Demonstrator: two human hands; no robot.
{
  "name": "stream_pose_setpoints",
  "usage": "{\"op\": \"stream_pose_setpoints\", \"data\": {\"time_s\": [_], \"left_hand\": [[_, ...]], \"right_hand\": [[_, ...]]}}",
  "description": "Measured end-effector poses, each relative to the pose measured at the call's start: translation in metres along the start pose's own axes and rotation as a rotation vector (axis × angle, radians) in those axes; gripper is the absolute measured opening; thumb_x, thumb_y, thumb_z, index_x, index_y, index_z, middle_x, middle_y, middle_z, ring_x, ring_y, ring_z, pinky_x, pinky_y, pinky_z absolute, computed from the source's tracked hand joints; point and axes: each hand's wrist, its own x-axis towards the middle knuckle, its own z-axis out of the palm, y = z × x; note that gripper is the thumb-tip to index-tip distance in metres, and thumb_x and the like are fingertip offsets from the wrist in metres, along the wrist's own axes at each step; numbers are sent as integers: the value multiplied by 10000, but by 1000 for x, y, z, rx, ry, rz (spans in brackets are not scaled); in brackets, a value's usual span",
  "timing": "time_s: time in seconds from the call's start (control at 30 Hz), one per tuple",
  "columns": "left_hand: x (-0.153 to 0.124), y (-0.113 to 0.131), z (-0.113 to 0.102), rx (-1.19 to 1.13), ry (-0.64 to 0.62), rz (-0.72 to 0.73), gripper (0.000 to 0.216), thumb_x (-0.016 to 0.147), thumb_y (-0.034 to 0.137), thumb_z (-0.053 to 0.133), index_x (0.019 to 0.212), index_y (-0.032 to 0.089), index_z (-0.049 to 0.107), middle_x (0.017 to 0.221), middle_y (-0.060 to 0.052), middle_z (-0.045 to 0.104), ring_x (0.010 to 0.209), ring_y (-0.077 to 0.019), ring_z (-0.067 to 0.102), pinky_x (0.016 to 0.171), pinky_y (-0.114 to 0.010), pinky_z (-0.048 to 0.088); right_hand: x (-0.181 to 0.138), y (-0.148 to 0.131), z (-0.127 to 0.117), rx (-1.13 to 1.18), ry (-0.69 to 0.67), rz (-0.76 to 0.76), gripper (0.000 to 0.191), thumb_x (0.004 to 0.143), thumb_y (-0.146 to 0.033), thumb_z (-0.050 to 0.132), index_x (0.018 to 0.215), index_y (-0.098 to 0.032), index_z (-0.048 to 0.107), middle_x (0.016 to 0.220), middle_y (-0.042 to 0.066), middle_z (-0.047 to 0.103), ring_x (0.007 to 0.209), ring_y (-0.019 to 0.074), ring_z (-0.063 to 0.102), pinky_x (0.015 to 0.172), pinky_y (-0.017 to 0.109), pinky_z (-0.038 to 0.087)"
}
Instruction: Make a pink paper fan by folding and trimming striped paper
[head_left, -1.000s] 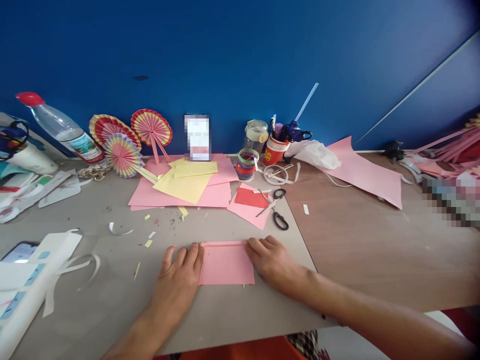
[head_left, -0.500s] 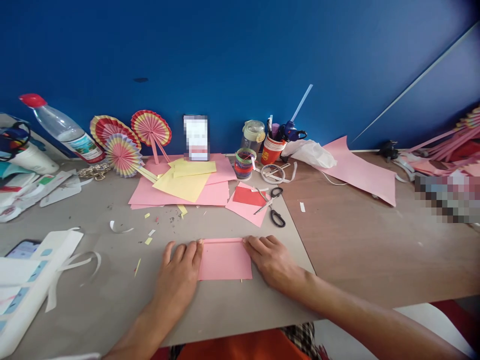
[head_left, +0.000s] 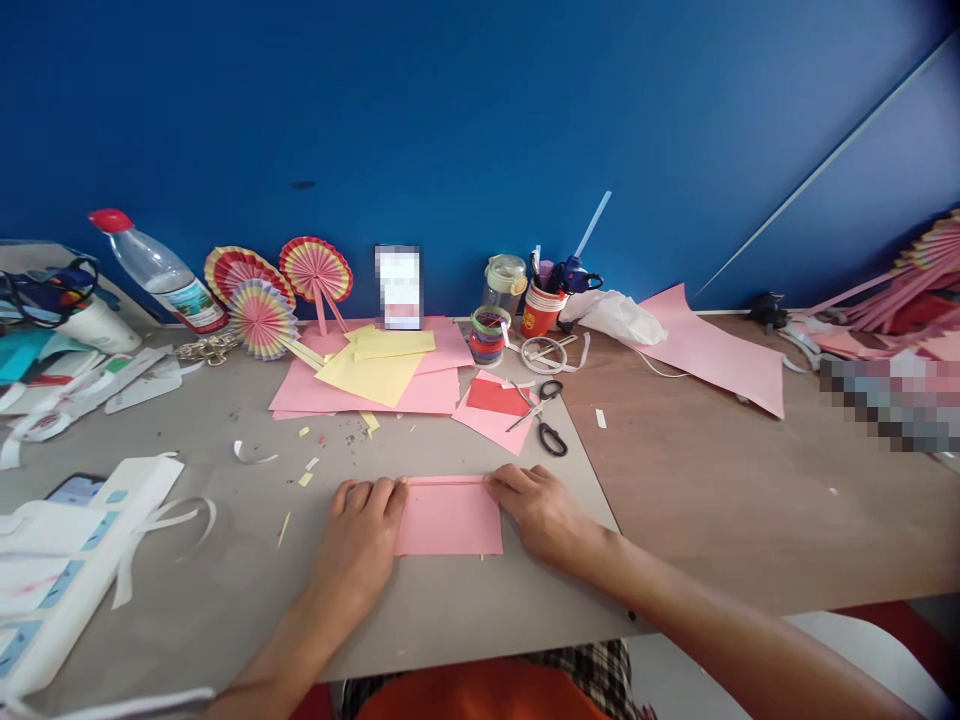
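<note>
Blue wall (head_left: 480, 120) backs the grey counter (head_left: 420, 610), where the pink paper (head_left: 450, 522) lies at six o'clock in my view. Taking that sheet as the dial, my left hand (head_left: 364, 530) holds its corner at ten o'clock and my right hand (head_left: 544, 505) holds the one at two, both closed narrowly. Along the twelve o'clock edge runs a narrow fold (head_left: 446, 481); I'd keep its two ends level, press evenly, and crease from the middle outward for a straight line. Scissors (head_left: 538, 409) lie near, at one o'clock, apart from the sheet.
</note>
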Motion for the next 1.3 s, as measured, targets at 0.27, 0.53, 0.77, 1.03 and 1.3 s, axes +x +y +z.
{"op": "stream_pose_setpoints", "data": {"time_s": [0.27,0.53,0.77,1.03,1.3], "left_hand": [[16,-1,-13,-179,35,-158,334,857,51,422,977,215,687,848,-44,649,763,-189,577,818,-358,412],[89,15,-37,-470,-44,-81,248,888,181,458,738,236,647,838,16,685,853,-171,579,909,-418,296],[98,12,-20,-483,-291,54,227,831,135,495,628,202,569,682,25,660,744,-162,567,849,-390,311],[81,10,-12,-351,-276,56,128,855,151,522,746,195,571,771,-19,646,764,-198,575,707,-328,347],[84,9,-14,-336,-373,68,140,878,157,466,779,185,561,856,-63,643,810,-225,568,700,-344,361]], "right_hand": [[7,-4,-4,-57,-52,5,320,638,51,462,848,-155,586,887,40,555,570,131,346,597,288,291],[13,-6,-8,-87,-61,-34,221,654,17,479,766,-157,558,807,35,519,528,124,261,563,290,251],[18,-6,-3,-90,-50,-22,208,658,24,471,736,-146,562,783,43,514,532,123,254,561,289,231],[15,-6,-1,-85,35,-45,221,653,43,458,713,-152,543,772,38,506,546,129,255,573,291,244],[14,-5,-8,-73,-1,-16,232,632,38,465,723,-162,539,784,28,513,539,124,247,570,280,259]]}}
